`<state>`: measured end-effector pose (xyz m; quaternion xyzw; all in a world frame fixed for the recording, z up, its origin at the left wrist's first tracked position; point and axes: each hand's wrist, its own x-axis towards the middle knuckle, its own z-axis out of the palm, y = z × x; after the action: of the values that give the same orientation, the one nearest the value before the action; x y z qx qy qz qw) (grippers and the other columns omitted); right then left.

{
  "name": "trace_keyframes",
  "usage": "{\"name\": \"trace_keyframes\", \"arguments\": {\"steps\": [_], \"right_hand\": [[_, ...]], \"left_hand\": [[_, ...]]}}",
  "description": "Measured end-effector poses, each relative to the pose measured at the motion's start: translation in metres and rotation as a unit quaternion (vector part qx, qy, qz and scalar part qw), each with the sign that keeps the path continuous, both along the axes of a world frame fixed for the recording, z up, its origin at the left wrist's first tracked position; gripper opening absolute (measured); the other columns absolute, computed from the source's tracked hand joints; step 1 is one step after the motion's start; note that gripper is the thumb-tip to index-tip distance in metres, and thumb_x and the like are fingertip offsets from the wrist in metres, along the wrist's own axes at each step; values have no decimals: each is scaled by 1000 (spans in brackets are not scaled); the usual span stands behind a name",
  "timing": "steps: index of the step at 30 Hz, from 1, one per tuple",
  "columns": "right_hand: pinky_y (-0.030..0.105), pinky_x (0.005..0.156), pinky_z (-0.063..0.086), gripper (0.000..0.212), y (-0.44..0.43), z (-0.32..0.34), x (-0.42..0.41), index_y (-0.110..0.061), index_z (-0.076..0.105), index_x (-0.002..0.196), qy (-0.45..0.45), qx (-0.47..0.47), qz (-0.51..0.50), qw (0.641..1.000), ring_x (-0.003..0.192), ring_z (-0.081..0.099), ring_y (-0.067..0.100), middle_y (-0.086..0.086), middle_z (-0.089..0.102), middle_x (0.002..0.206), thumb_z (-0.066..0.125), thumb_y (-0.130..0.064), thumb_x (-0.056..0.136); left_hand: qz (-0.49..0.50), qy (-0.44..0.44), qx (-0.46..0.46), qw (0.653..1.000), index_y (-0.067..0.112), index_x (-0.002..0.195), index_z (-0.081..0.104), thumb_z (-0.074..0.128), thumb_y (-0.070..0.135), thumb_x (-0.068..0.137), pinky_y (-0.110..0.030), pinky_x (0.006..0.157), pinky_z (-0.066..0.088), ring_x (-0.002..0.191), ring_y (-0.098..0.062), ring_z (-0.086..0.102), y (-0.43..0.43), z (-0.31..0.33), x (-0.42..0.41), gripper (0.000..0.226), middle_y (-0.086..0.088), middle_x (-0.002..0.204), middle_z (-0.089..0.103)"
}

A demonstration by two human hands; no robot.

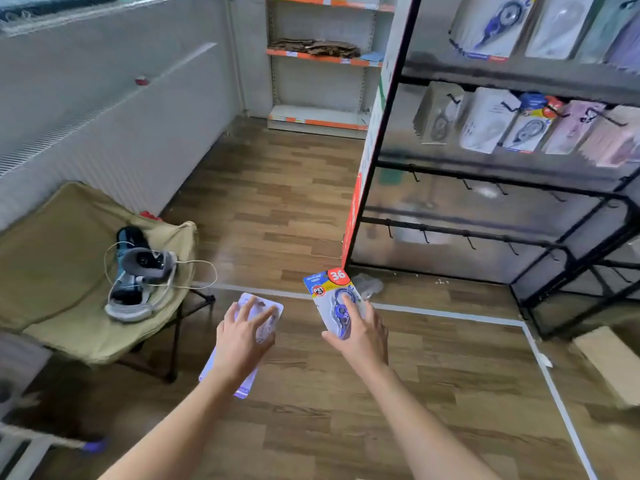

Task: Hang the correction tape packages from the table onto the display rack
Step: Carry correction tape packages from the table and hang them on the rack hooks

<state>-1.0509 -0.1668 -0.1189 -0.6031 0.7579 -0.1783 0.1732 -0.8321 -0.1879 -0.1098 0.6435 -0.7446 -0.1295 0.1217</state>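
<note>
The right hand clamps the blue package low, likely leaving its top free for a hook. The left hand, fingers splayed, grips a pale package in reserve, near-left of the display rack.

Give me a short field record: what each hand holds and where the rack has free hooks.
left hand: holds lilac package, fingers spread over it
right hand: grips blue package with red 36 label
display rack: ahead right, black frame
hanging packages: fill the two upper rows
bare hooks: two lower rows
status: neither held package hung yet
</note>
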Motion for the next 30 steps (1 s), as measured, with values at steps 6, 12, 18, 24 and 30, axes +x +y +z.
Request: {"name": "trace_keyframes", "arguments": {"steps": [6,12,18,24,30], "right_hand": [[32,101,28,85,-15,-2,-89,-34,30,146,-21,-8,-79,997,131,31,23,6,29,144,70,-56,73],[30,101,30,84,-49,-5,-176,-33,29,146,-21,-24,-135,990,129,33,23,7,30,143,68,-55,75],[32,102,34,85,-122,13,-271,-34,25,147,-13,-50,-177,983,132,31,23,7,26,147,67,-56,76],[34,97,33,82,-175,44,-352,-25,36,144,6,-137,-233,963,128,38,30,14,36,143,73,-48,74],[39,102,34,84,-215,63,-434,-27,29,148,28,-173,-244,954,134,32,30,15,31,148,69,-52,78]], "left_hand": [[-67,-20,9,997,46,129,51,60,38,87,-35,93,39,133,-26,31,-45,0,-99,44,5,147,36],[-110,-14,15,994,45,133,48,60,39,87,-38,95,37,137,-27,25,-110,0,-185,47,4,150,33],[-95,18,-7,995,46,134,45,57,41,89,-35,99,34,136,-23,25,-191,6,-274,46,7,150,31],[-125,36,-24,991,43,134,48,59,37,90,-38,100,33,135,-26,27,-257,27,-364,46,4,148,33],[-139,48,-39,988,43,131,52,62,33,87,-41,103,28,137,-26,24,-293,32,-445,46,4,147,35]]}}
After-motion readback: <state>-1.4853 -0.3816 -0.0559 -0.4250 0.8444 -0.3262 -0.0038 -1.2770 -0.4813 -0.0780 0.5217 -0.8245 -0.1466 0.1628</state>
